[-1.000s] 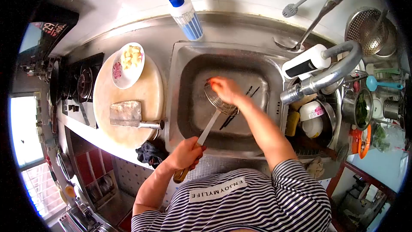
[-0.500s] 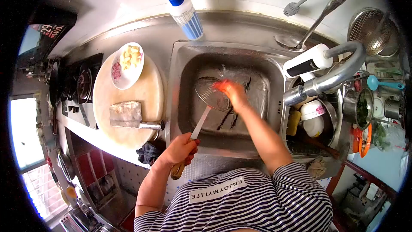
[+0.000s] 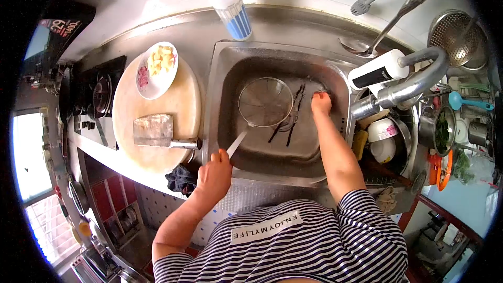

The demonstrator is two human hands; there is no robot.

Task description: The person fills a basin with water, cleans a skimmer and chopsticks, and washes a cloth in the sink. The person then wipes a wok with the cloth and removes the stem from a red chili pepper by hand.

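Observation:
My left hand [image 3: 215,174] is closed round the handle of a wire mesh strainer [image 3: 266,102], whose round head is over the sink basin. My right hand [image 3: 321,105] is in the right part of the stainless steel sink [image 3: 246,175], its fingers curled together near the far right corner. A small greyish thing shows at its fingertips, too unclear to name. Between the strainer and my right hand, dark thin strips [image 3: 293,120] lie on the sink floor.
Left of the sink, a round chopping board [image 3: 152,162] bears a cleaver [image 3: 153,130] and a plate [image 3: 152,90] of pale yellow chunks. A blue-capped bottle [image 3: 233,13] stands behind. To the right are a faucet [image 3: 387,94] and a rack with bowls [image 3: 382,130].
My right hand has left the strainer's mesh and moved right across the sink. The strainer's head now faces up more fully, and my left hand has shifted slightly.

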